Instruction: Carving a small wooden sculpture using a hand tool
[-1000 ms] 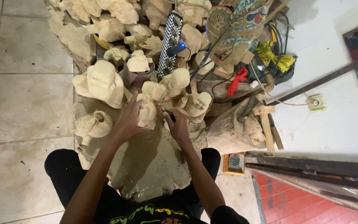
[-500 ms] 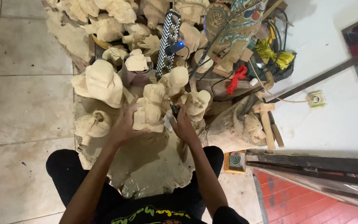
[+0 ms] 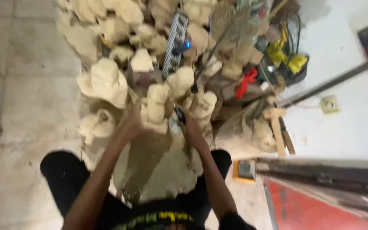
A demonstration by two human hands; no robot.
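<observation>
The view is motion-blurred. My left hand (image 3: 133, 122) grips a pale carved wooden figure (image 3: 156, 106) from its left side, holding it upright over my lap. My right hand (image 3: 191, 127) is closed around a small dark tool (image 3: 179, 116) whose tip meets the right side of the figure. A mat strewn with wood dust (image 3: 158, 170) lies below, between my knees. My fingers hide the figure's lower part.
Several unfinished pale wood carvings (image 3: 105, 81) are heaped ahead. A black-and-white checkered cloth strip (image 3: 173, 42), a red item (image 3: 245, 81) and yellow tools (image 3: 288, 59) lie behind. Tiled floor (image 3: 30, 85) is at left, a white wall with a socket (image 3: 331, 103) at right.
The camera has swung and tilted, blurring the view. The figure and both hands have shifted slightly up and left together; both grips are unchanged.
</observation>
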